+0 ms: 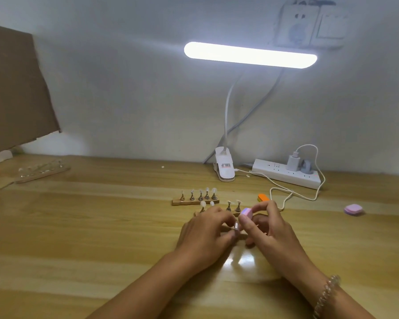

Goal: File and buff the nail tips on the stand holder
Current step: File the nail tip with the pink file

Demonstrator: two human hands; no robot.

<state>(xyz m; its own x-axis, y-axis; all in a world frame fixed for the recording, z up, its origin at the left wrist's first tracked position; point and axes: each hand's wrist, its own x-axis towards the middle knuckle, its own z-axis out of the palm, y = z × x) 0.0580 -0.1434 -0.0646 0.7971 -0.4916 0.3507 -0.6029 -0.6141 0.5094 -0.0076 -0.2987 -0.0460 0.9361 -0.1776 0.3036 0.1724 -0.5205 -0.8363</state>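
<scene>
The left hand [205, 231] pinches a nail tip [236, 226]; the right hand [270, 226] pinches the pink buffer block [246, 212] just above-right, seemingly touching it.

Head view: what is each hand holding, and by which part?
Right hand pinches the pink buffer block by its sides, between thumb and fingertips. Left hand pinches a nail tip, but its fingers hide the exact hold.

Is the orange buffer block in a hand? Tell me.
No, the orange buffer block lies on the table beyond the right hand, which pinches a pink block.
</scene>
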